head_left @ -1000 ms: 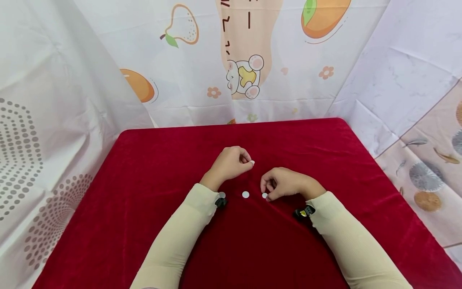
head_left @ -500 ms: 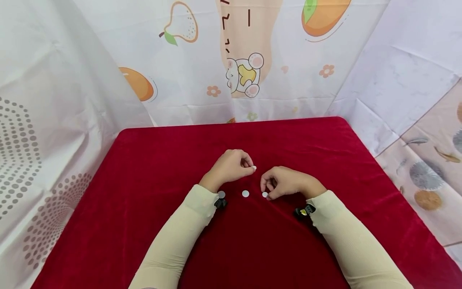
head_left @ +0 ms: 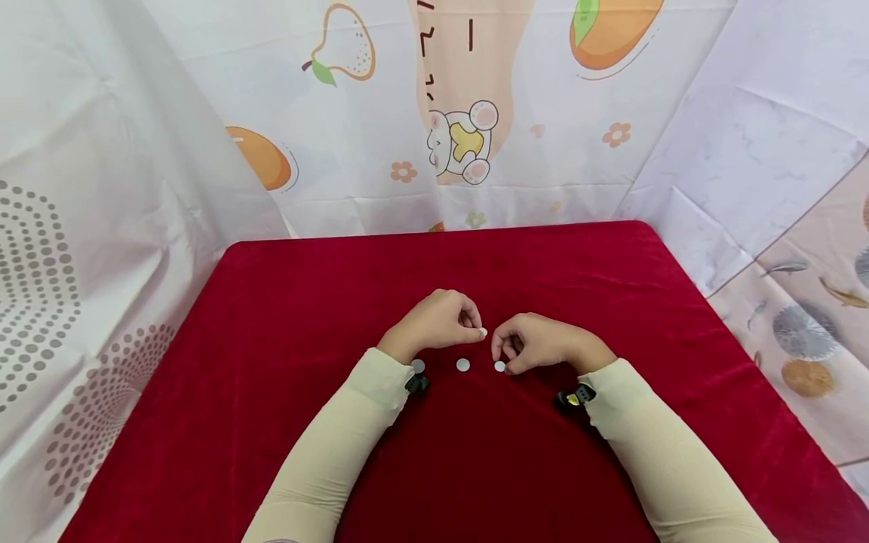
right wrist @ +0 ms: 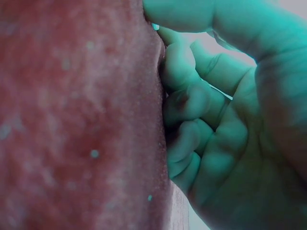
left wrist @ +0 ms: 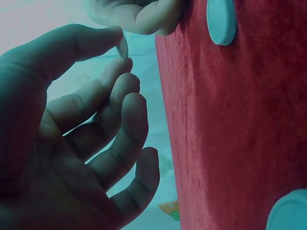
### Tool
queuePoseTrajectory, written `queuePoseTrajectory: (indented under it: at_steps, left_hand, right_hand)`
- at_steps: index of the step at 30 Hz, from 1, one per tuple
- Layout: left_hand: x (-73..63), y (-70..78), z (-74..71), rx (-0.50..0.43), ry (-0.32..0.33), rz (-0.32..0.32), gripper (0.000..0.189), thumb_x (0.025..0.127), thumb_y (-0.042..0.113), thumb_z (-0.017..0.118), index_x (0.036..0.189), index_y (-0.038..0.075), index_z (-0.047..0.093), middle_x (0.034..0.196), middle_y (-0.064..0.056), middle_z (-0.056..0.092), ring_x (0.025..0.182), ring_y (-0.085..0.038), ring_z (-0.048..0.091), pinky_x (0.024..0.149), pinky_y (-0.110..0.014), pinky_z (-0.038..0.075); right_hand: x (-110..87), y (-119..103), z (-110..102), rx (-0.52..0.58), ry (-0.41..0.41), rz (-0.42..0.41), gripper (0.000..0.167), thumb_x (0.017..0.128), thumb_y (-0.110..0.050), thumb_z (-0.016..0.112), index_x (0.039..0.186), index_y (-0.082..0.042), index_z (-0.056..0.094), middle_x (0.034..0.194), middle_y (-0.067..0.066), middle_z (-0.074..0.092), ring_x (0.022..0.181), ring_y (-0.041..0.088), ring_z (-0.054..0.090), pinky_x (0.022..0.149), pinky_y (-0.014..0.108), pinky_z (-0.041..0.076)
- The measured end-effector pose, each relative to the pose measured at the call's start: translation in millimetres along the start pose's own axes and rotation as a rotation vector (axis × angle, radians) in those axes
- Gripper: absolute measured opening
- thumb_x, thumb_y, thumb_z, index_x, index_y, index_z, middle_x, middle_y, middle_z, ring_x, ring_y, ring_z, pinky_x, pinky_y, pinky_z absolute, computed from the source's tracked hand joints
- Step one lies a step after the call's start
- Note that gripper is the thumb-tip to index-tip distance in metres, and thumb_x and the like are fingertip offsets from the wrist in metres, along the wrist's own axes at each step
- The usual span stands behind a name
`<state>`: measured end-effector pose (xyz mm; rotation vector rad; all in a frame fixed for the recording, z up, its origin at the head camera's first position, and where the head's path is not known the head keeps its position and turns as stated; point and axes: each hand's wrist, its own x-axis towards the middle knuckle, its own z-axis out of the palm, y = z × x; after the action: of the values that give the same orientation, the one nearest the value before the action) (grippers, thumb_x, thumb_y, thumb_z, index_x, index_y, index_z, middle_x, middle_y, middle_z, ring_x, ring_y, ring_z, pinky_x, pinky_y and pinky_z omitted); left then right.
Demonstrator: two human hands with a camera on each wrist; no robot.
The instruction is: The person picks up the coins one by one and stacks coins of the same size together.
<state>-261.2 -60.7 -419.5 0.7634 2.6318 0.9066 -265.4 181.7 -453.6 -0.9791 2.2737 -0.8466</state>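
Observation:
My left hand (head_left: 440,324) is raised over the red cloth, pinching a small white disc (left wrist: 123,46) between thumb and forefinger. In the head view that disc is a pale spot just left of my right hand (head_left: 539,343). My right thumb and forefinger are at the edges of a second white disc (head_left: 499,366), which lies flat on the cloth. Its other fingers are curled in the right wrist view, where the thumb hides most of the disc. Another white disc (head_left: 463,365) lies between the hands. A greyer disc (head_left: 418,366) sits by the left cuff.
The red velvet cloth (head_left: 305,302) covers the whole table. White printed curtains (head_left: 380,136) hang along its back and sides. A black wrist device (head_left: 417,383) is on the left cuff, and another black wrist device (head_left: 574,397) on the right.
My left hand, with its disc, has moved toward me and slightly right, closer to the right hand. The right hand and the discs on the cloth have stayed in place.

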Motion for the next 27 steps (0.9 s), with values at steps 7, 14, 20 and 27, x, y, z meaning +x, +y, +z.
queuePoseTrajectory:
  at_steps: [7,14,20,27]
  left_hand:
    - [1.1,-2.0,5.2,0.017,-0.047,0.018,0.011,0.09,0.029,0.08,0.082,0.024,0.075,0.075,0.009,0.071,0.068,-0.011,0.065,0.066,-0.028,0.055]
    - [2.4,-2.0,10.2,0.029,-0.088,0.025,0.012,0.089,0.03,0.081,0.08,0.025,0.075,0.074,0.008,0.072,0.065,-0.009,0.064,0.065,-0.027,0.054]
    - [2.4,0.6,15.0,0.028,-0.123,0.047,0.011,0.089,0.029,0.081,0.08,0.024,0.076,0.072,0.008,0.072,0.062,-0.009,0.063,0.062,-0.025,0.053]
    - [2.6,3.9,19.9,0.019,-0.142,0.057,0.013,0.088,0.029,0.082,0.078,0.024,0.075,0.069,0.007,0.07,0.059,-0.009,0.061,0.058,-0.024,0.051]
  right_hand:
    - [0.0,0.5,0.4,0.001,0.001,0.005,0.02,0.08,-0.006,0.077,0.09,-0.023,0.073,0.067,-0.006,0.059,0.058,0.007,0.05,0.058,0.024,0.045]
    - [0.3,1.1,0.6,-0.002,0.01,-0.007,0.02,0.08,-0.007,0.078,0.089,-0.024,0.073,0.066,-0.006,0.06,0.057,0.007,0.05,0.056,0.023,0.044]
    - [0.7,1.5,0.7,0.005,0.01,-0.002,0.019,0.08,-0.008,0.08,0.089,-0.023,0.074,0.067,-0.005,0.061,0.057,0.006,0.051,0.056,0.023,0.044]
    - [0.9,1.0,1.1,0.016,0.012,-0.002,0.017,0.08,-0.008,0.082,0.088,-0.021,0.075,0.064,-0.006,0.06,0.056,0.005,0.05,0.054,0.021,0.042]
